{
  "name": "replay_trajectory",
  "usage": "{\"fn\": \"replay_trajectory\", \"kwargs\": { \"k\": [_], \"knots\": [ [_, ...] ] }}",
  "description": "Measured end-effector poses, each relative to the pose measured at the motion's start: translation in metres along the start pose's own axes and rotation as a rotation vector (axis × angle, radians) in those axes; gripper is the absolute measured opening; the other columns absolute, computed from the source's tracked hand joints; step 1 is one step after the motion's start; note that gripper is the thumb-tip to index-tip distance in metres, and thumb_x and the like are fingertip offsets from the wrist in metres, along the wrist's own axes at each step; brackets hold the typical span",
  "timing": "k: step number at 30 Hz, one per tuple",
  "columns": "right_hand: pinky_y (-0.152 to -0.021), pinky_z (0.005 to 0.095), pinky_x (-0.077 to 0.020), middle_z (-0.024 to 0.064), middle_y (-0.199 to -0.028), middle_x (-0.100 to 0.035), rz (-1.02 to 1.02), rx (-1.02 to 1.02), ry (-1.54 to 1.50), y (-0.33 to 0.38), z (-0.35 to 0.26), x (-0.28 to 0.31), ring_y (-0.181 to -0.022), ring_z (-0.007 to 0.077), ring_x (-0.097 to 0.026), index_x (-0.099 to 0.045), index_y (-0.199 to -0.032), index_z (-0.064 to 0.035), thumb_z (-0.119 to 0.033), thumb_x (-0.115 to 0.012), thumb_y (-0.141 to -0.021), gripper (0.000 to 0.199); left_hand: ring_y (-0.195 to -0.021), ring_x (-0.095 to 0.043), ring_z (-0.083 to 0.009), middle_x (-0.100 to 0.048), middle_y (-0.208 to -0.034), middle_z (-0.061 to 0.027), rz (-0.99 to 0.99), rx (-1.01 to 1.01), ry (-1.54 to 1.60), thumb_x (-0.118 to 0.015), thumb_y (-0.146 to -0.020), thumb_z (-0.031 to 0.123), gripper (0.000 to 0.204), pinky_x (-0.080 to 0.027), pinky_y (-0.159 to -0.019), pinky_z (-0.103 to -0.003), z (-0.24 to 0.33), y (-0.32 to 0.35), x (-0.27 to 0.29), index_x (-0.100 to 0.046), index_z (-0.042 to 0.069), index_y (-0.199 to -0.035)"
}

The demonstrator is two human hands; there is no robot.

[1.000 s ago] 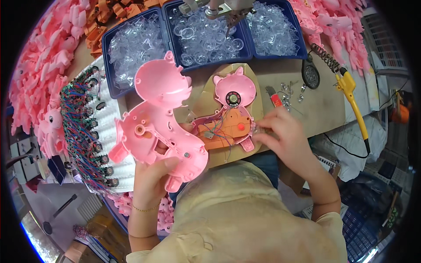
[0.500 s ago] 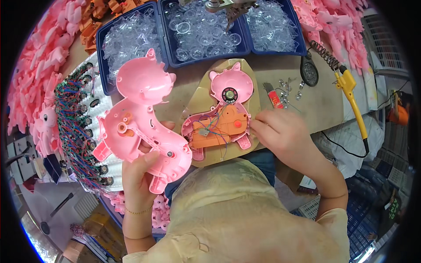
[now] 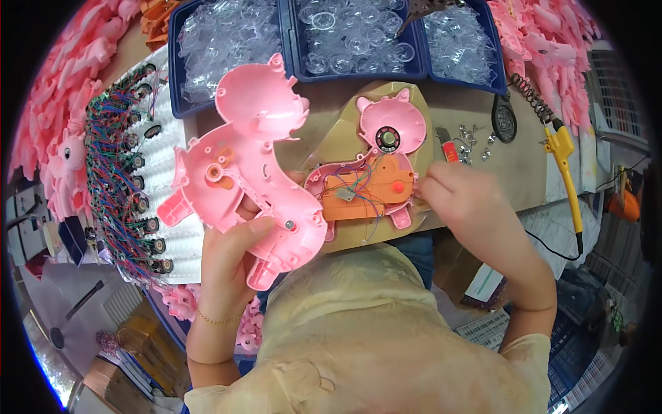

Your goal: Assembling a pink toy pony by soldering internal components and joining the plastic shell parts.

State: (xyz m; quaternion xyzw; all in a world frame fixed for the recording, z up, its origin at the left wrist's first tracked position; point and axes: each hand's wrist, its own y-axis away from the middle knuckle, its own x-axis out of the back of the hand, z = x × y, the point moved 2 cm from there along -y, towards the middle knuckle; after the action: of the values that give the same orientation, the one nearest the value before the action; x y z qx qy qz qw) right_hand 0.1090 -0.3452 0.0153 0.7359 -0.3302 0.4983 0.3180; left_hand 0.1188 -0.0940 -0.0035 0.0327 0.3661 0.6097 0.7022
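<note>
My left hand point(image 3: 238, 252) grips a pink toy animal shell half point(image 3: 241, 176), hollow side up, thumb inside its lower part and fingers beneath. Close to its right, the matching pink shell half point(image 3: 392, 117) lies hollow side up on a tan board point(image 3: 343, 131). An orange plastic housing point(image 3: 381, 182) fills its body, with thin coloured wires across it, and a round black speaker point(image 3: 387, 139) sits in its head. My right hand point(image 3: 460, 200) is at that half's right edge, thumb and fingertips pinched together. What they hold, if anything, is too small to make out.
Blue bins point(image 3: 293, 41) of clear plastic parts line the back. Speakers with bundled wires point(image 3: 114, 172) lie at left beside piled pink shells point(image 3: 62, 76). At right are a red-and-grey cutter point(image 3: 449, 148), small metal parts point(image 3: 467, 138), a black oval tool point(image 3: 504, 119) and a yellow corded hand tool point(image 3: 564, 155).
The whole view has shifted, so the bench appears further right. Both hands keep nearly the same places relative to the two shell halves.
</note>
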Motion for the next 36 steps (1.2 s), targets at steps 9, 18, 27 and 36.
{"fn": "replay_trajectory", "kwargs": {
  "k": [9, 18, 27, 36],
  "knots": [
    [-0.058, 0.0343, -0.0460, 0.0102, -0.076, -0.050, -0.100, -0.047, 0.000, -0.007, -0.001, 0.004, -0.069, 0.0262, -0.057, -0.053, -0.087, -0.0004, -0.007, -0.057, -0.074, 0.015, -0.113, -0.054, -0.0291, -0.051, -0.121, -0.0200, -0.002, 0.023, 0.025, -0.052, -0.077, 0.005, 0.060, -0.047, -0.094, -0.040, -0.010, -0.001, 0.001, -0.031, -0.007, -0.132],
    [-0.063, 0.0323, -0.0492, 0.0105, -0.087, -0.058, 0.107, -0.033, -0.056, 0.011, 0.004, -0.015, -0.074, 0.0243, -0.060, -0.059, -0.098, -0.0004, -0.005, -0.062, -0.070, 0.028, -0.114, -0.053, -0.0310, -0.050, -0.123, -0.0209, -0.049, 0.047, -0.019, -0.052, -0.076, 0.003, 0.061, -0.046, -0.095, -0.042, -0.002, -0.002, 0.001, -0.030, -0.007, -0.132],
    [-0.061, 0.0388, -0.0460, 0.0101, -0.078, -0.060, -0.083, -0.112, -0.319, -0.020, 0.028, 0.002, -0.073, 0.0285, -0.059, -0.058, -0.081, -0.0037, -0.016, -0.066, -0.074, 0.016, -0.117, -0.051, -0.0335, -0.051, -0.122, -0.0221, -0.049, 0.042, -0.026, -0.049, -0.078, 0.004, 0.057, -0.046, -0.095, -0.043, -0.007, -0.002, 0.002, -0.031, -0.008, -0.131],
    [-0.063, 0.0375, -0.0446, 0.0102, -0.077, -0.060, -0.241, -0.224, -0.337, -0.022, 0.026, 0.004, -0.073, 0.0268, -0.059, -0.057, -0.083, -0.0035, -0.020, -0.066, -0.077, 0.020, -0.105, -0.057, -0.0258, -0.054, -0.118, -0.0200, 0.019, 0.035, -0.111, -0.052, -0.077, 0.015, 0.060, -0.047, -0.090, -0.037, -0.011, -0.001, 0.001, -0.034, -0.005, -0.131]
  ]
}}
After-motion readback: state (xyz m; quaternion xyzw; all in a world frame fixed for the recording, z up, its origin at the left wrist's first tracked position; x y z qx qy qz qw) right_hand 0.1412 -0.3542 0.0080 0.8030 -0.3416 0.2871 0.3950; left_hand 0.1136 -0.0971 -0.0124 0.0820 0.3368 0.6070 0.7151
